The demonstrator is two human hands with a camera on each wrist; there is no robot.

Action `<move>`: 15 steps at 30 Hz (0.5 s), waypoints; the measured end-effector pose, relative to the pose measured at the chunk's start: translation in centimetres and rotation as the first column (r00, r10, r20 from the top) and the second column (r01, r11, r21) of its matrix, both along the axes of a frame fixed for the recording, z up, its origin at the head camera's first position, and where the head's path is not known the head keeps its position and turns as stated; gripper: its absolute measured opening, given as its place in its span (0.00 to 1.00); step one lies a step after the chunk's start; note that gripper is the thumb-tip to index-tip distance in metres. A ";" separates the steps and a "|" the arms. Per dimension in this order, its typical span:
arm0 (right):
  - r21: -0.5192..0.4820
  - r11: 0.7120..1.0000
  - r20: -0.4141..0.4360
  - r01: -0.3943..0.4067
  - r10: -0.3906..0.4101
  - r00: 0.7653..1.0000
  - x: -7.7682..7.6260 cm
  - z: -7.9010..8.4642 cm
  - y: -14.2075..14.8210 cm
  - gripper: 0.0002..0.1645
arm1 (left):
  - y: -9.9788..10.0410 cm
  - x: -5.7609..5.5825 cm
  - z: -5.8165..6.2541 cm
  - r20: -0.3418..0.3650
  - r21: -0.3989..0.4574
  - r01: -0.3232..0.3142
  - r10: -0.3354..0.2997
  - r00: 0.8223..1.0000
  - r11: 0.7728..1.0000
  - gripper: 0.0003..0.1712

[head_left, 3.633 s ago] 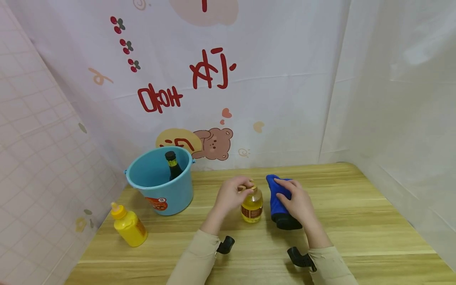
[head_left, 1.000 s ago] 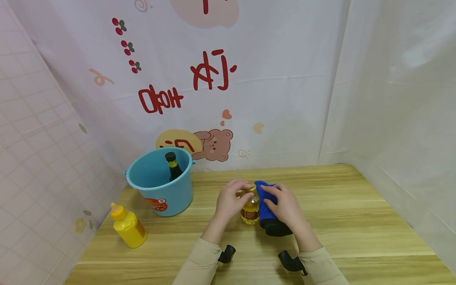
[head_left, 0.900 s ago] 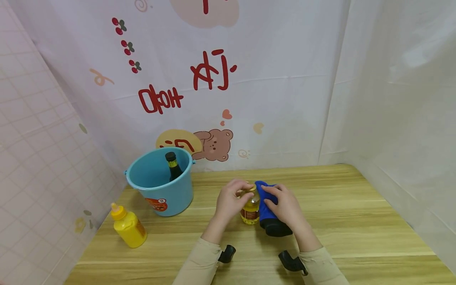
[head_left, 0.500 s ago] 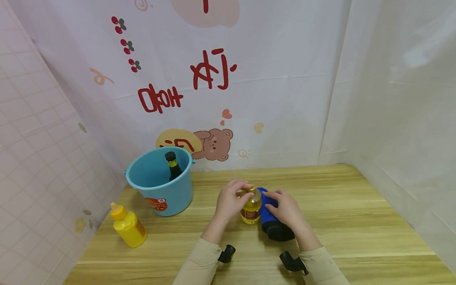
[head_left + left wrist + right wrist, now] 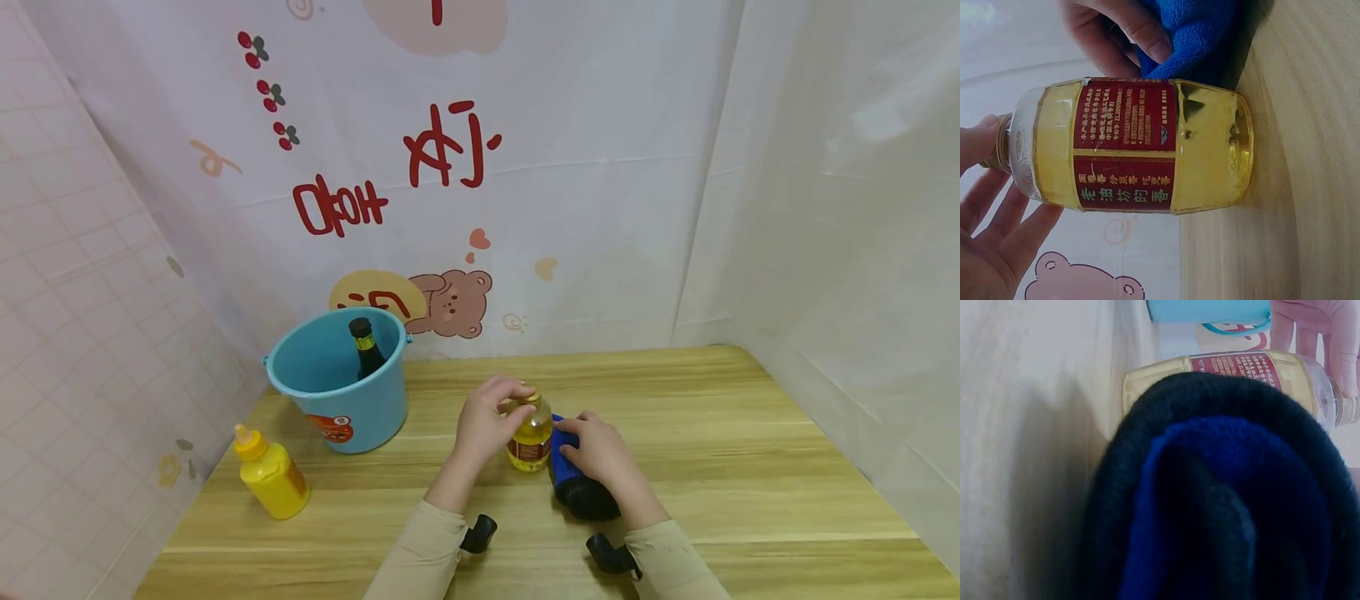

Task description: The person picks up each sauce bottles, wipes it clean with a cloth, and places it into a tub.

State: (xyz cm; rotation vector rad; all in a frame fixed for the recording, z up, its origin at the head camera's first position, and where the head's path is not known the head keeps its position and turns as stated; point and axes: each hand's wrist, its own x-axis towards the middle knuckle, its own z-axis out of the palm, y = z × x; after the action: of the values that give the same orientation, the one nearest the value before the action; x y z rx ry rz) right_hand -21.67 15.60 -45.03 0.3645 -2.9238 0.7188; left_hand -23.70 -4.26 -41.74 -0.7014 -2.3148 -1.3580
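While the wood-grain surface (image 5: pixel 750 500) is carrying everything, the light-blue bucket (image 5: pixel 378 417) is standing left of and behind the oil bottle (image 5: pixel 529 450), with a dark bottle (image 5: pixel 367 354) leaning inside it. The oil bottle itself is standing upright on the surface. The yellow squeeze bottle (image 5: pixel 276 483) is sitting well left of the oil bottle and nearer the person. The blue cloth (image 5: pixel 567 468) (folded towel or mitt, I cannot tell) is resting close at the oil bottle's right side, apparently touching. The right hand (image 5: pixel 600 450) is clasping that cloth in a curled grip; the left hand (image 5: pixel 486 417) is pinching the oil bottle at its gold cap (image 5: pixel 1002 140). This seems to be a wiping step: the left grip should be steadying the top without tipping it, while the right should be pressing the cloth flat, following the curve around the red label (image 5: pixel 1125 144).
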 end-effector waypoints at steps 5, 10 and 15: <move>-0.030 1.000 0.003 -0.006 0.006 1.000 -0.2 0.0 0.5 0.22 | 0.0 0.0 0.0 0.006 0.007 -0.001 0.001 1.000 1.000 0.10; -0.071 0.997 -0.026 -0.013 0.011 1.000 -0.2 0.8 1.4 0.22 | 0.0 0.0 0.0 0.018 0.017 0.007 -0.007 1.000 1.000 0.10; -0.149 0.988 -0.107 -0.028 0.013 0.994 0.1 2.5 2.0 0.23 | -0.1 0.0 0.0 0.016 0.019 0.010 -0.010 1.000 1.000 0.10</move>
State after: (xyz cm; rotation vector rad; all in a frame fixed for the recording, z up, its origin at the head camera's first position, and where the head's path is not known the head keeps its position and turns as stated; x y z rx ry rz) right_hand -21.59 17.64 -42.52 0.4047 -2.7503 0.8878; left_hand -23.72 -4.32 -41.76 -0.6998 -2.3101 -1.3933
